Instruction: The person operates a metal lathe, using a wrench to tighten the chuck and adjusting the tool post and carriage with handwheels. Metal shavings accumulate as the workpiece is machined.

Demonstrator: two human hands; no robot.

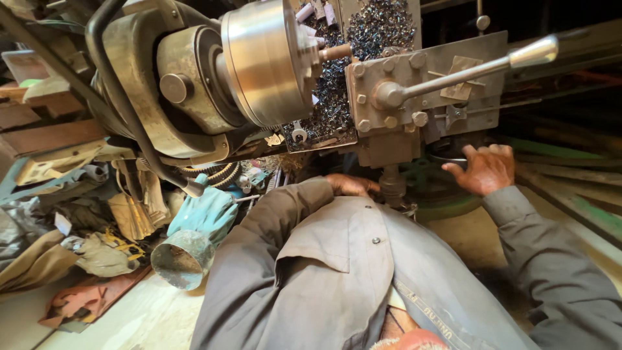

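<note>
I stand at a lathe in a grey work coat. My left hand [353, 186] lies low against the machine, beside a dark round handle [392, 185] under the carriage; my sleeve hides most of its fingers. My right hand [484, 170] curls over the thin rim of a handwheel [447, 202], thumb stretched out. Above them is the steel chuck [265, 58] holding a short brown rod [335, 52]. The bolted carriage plate [421, 84] carries a long lever with a shiny grip [532, 52].
Curled metal chips [376, 26] cover the bed behind the chuck. At the left lie a teal glove [202, 214], a rusty metal funnel [184, 259], rags and wooden boards [45, 129]. A black cable [133, 123] loops down past the headstock.
</note>
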